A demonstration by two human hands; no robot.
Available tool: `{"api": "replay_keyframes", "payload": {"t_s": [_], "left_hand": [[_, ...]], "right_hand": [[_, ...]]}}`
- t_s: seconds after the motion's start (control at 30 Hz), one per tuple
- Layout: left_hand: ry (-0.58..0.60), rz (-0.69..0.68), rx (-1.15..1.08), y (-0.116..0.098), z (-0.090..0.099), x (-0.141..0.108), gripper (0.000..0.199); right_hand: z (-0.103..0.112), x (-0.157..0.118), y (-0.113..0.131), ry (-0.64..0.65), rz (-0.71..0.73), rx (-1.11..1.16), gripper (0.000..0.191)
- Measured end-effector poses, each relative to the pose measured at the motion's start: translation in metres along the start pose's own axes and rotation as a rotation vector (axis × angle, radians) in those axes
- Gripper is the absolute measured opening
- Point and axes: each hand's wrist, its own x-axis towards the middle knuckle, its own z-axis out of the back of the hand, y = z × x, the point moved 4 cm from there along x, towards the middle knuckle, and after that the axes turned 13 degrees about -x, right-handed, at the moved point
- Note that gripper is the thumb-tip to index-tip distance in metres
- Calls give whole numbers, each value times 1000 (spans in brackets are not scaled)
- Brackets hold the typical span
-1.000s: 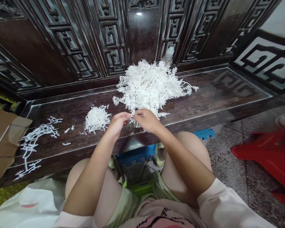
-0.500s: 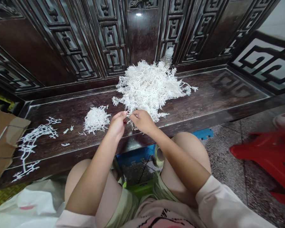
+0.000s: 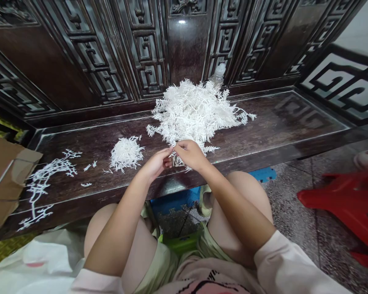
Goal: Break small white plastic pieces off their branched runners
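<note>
My left hand (image 3: 158,164) and my right hand (image 3: 190,155) meet at the fingertips just in front of a big heap of white branching plastic sprigs (image 3: 194,110). Both are closed in a pinch on a white plastic sprig (image 3: 178,160), whose tips poke out below my right hand; its middle is hidden by the fingers. To the left lies a smaller pile of short white pieces (image 3: 126,154). Farther left, bare white branched stems (image 3: 50,173) are stacked beside a few loose bits (image 3: 86,184).
Everything lies on a dark wooden bench (image 3: 263,118) with a carved back. A clear bottle (image 3: 218,75) stands behind the heap. A cardboard box (image 3: 6,175) sits at the left end, a white bag (image 3: 39,261) below it. On the floor at right is a red stool (image 3: 343,200).
My hands have shifted slightly to the right, and the left fingertips now sit closer against the right ones. The view has moved a little; the piles look the same.
</note>
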Motion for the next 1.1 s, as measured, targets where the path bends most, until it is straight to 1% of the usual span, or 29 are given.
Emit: {"api": "replay_keyframes", "payload": {"t_s": [0.07, 0.13, 0.37, 0.53, 0.63, 0.67, 0.7, 0.8, 0.83, 0.87, 0.9, 0.93, 1.0, 1.03, 1.1], "left_hand": [[-22, 5, -3, 0, 2, 1, 17], [-61, -21, -17, -1, 5, 2, 15], [-192, -143, -33, -5, 11, 8, 14], [-278, -189, -18, -3, 12, 11, 12], [-278, -203, 22, -3, 13, 15, 11], [-294, -216, 41, -5, 16, 15, 11], [-335, -238, 58, -9, 22, 15, 11], [-524, -338, 68, -31, 49, 9, 16], [-551, -367, 64, -39, 58, 6, 17], [-539, -382, 68, -47, 65, 3, 17], [-496, -378, 89, -53, 70, 2, 17], [-455, -364, 120, -58, 74, 2, 17], [-404, -320, 222, -61, 79, 7, 16], [-418, -299, 315, -62, 82, 10, 17], [-492, -268, 561, -62, 92, 19, 16]], "right_hand": [[0, -1, 1, 10, 6, -9, 27], [0, -2, 2, 18, 5, -28, 27], [1, -7, 10, -50, 15, -149, 26], [-6, -5, 12, -87, 12, -233, 25], [-6, -5, 17, -117, 38, -253, 23], [-3, -6, 19, -130, 47, -249, 23], [4, -7, 19, -151, 46, -233, 22], [36, -9, 9, -249, -12, -134, 20], [47, -9, 3, -282, -25, -112, 21], [56, -9, -2, -280, -24, -113, 21], [61, -7, -6, -243, -21, -129, 22], [61, -6, -11, -174, -19, -141, 22], [52, -4, -14, -40, 7, -128, 21], [45, -4, -14, 19, 20, -114, 21], [30, -5, -12, 117, 28, -96, 21]]}}
